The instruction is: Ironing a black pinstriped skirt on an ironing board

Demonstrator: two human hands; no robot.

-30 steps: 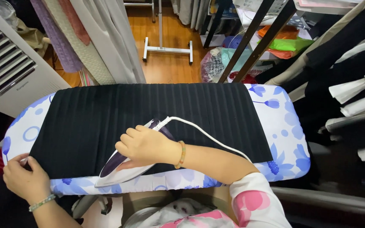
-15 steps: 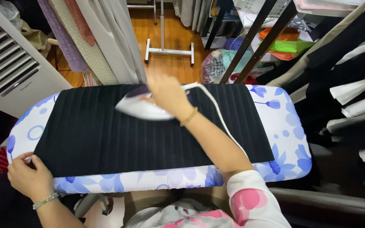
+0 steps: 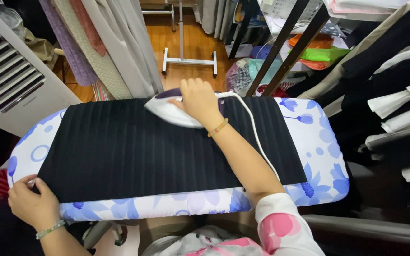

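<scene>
A black pleated cloth (image 3: 134, 147) lies flat over an ironing board (image 3: 319, 142) with a white cover printed in blue flowers. My right hand (image 3: 198, 99) grips the handle of a white and purple iron (image 3: 167, 110), which rests at the cloth's far edge, nose pointing left. Its white cord (image 3: 257, 137) trails back along my forearm. My left hand (image 3: 32, 204) pinches the near left corner of the cloth against the board's edge.
A white slatted appliance (image 3: 10, 80) stands at the left. Hanging fabrics (image 3: 100, 42) and a white stand (image 3: 186, 60) are behind the board. Black and white garments (image 3: 395, 80) hang on the right beside dark slanted poles (image 3: 285, 42).
My right hand slid the iron from the near edge of the cloth across to its far edge, then slightly right. My left hand kept its hold on the corner.
</scene>
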